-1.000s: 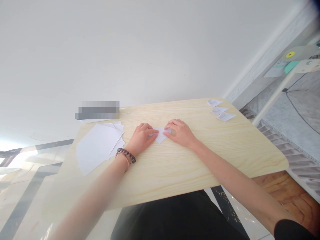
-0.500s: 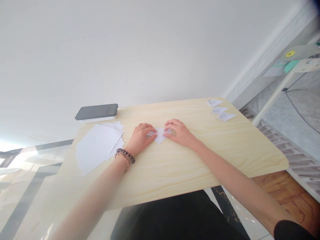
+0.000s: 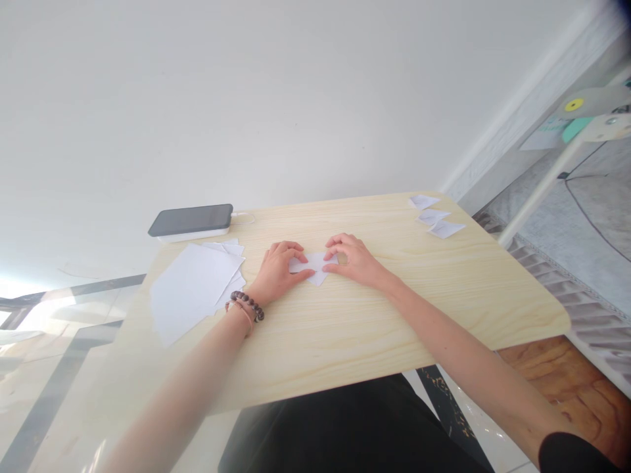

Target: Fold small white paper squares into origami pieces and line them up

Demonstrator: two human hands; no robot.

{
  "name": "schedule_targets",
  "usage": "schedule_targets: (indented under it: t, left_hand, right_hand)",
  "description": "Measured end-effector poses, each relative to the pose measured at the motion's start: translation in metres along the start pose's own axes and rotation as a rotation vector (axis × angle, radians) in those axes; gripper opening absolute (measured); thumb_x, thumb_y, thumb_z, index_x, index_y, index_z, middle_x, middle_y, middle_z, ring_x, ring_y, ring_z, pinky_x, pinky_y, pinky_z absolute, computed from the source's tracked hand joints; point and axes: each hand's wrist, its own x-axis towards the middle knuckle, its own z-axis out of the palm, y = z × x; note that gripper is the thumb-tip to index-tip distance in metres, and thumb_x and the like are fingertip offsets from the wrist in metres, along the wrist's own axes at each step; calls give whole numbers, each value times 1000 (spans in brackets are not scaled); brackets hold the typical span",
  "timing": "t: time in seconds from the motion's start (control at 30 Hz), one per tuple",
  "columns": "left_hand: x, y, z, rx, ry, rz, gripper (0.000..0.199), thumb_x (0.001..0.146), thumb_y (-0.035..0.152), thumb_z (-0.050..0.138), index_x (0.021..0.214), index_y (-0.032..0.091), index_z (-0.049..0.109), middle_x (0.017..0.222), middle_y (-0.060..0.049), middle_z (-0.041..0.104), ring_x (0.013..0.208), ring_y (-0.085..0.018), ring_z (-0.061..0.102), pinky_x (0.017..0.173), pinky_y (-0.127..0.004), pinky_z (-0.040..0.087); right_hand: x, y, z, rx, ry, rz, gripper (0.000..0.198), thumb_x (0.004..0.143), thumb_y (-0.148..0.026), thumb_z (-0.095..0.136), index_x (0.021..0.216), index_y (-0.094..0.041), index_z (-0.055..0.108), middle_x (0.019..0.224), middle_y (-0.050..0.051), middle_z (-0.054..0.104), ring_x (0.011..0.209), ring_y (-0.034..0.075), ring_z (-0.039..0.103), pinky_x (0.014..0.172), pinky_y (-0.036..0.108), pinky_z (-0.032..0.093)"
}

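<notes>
A small folded white paper [image 3: 315, 259] lies on the table between my hands, its pointed lower end toward me. My left hand [image 3: 280, 270] grips its left side, with the thumb across the lower edge and the curled fingers behind the upper edge. Wooden beads and a thin bangle circle that wrist. On the other side, my right hand [image 3: 355, 264] pinches the right end between thumb and bent fingers. Both hands partly cover the paper's ends.
A stack of white paper sheets [image 3: 190, 286] lies left of my left hand. Behind it, a dark-screened phone [image 3: 192, 220] rests on a white block with a cable. Several folded paper pieces [image 3: 446, 228] sit at the far right of the wooden table [image 3: 355, 335], whose back edge meets the wall.
My left thumb has slid slightly right along the paper's lower edge. My right hand stays nearly in place, and the other things have not moved.
</notes>
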Motion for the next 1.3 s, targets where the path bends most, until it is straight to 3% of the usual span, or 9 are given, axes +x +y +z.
schedule_targets:
  t: [0.17,0.43,0.6,0.73,0.93,1.13,1.3]
  left_hand:
    - [1,-2,-1,-45,-5,-10,23,70,38,63,85,21,60,109,-5,53,106,-22,44,91,-42,34]
    - [1,0,-1,-228,29,-38,20,70,33,63,85,20,58,106,-5,54,98,-19,51,86,-36,40]
    - [0,6,-5,-323,33,-86,22,71,34,61,86,19,56,96,-4,55,83,-16,54,71,-30,45]
    - [-2,11,-5,-356,17,-106,24,71,34,61,91,20,56,96,-4,55,77,-15,54,65,-28,45]
    - [-3,16,-7,-566,-10,-181,51,71,31,62,116,24,41,105,-5,51,73,-12,55,64,-26,47]
    - [-2,18,-10,-667,-9,-219,46,72,34,60,113,21,43,99,-4,52,75,-12,55,64,-23,47]
    - [-2,16,-8,-695,23,-276,42,69,33,63,105,18,47,98,-5,53,73,-12,56,63,-24,46]
  right_hand:
    - [-1,0,1,-20,7,-23,19,70,-39,63,80,-23,62,107,4,53,101,21,47,90,42,34]
    - [-3,-5,-1,159,63,-39,12,74,-31,58,79,-21,58,109,5,53,105,18,48,91,37,36]
    - [-2,-10,-1,235,68,1,14,75,-32,55,83,-20,56,89,2,60,80,14,55,73,29,42]
    - [-4,-14,-1,272,39,47,16,76,-34,53,83,-20,56,77,-1,59,64,11,51,60,24,41]
    - [-4,-16,3,440,116,72,27,72,-30,58,95,-22,50,91,2,59,76,13,57,66,26,45]
    - [-5,-20,4,466,163,83,32,69,-31,62,96,-22,49,96,4,60,87,17,59,73,29,46]
    - [-4,-21,4,552,157,98,30,67,-31,64,93,-21,52,94,4,60,84,16,58,71,28,47]
